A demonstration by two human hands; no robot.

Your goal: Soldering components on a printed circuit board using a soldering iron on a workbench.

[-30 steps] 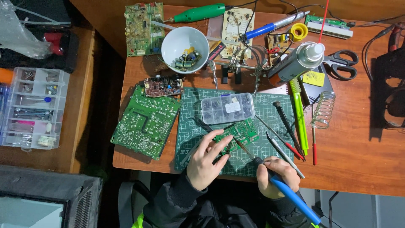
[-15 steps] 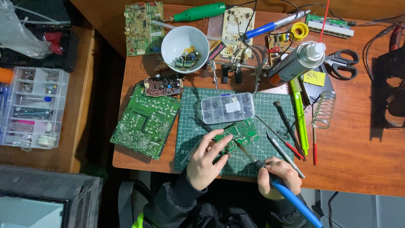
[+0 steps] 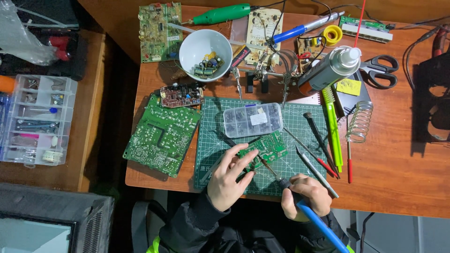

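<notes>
1. Wooden surface [image 3: 398, 173], crowded with electronics gear, everything spread within arm's reach.
2. Green cutting mat [image 3: 300, 117] laid at the near edge, most likely to shield the wood from heat and scratches.
3. Large green circuit board [image 3: 161, 136] parked left of the mat, half off it, out of the working zone.
4. White bowl [image 3: 206, 47] at the back, gathering loose parts so none roll away.
5. Clear parts box [image 3: 253, 120] on the mat just behind the work, lid shut, close enough for quick picking.
6. Left hand [image 3: 227, 180] spread over the mat, fingertips pressing the near edge of the small green circuit board [image 3: 267, 147], pinning it flat and steady.
7. Right hand [image 3: 307, 197] wrapped pen-style round the blue-handled soldering iron [image 3: 300, 204], tip angled up and left onto the small board; the grip near the front likely gives finer control.
8. Screwdrivers [image 3: 318, 140] lined up on the mat's right side, handles toward the right hand.
</notes>
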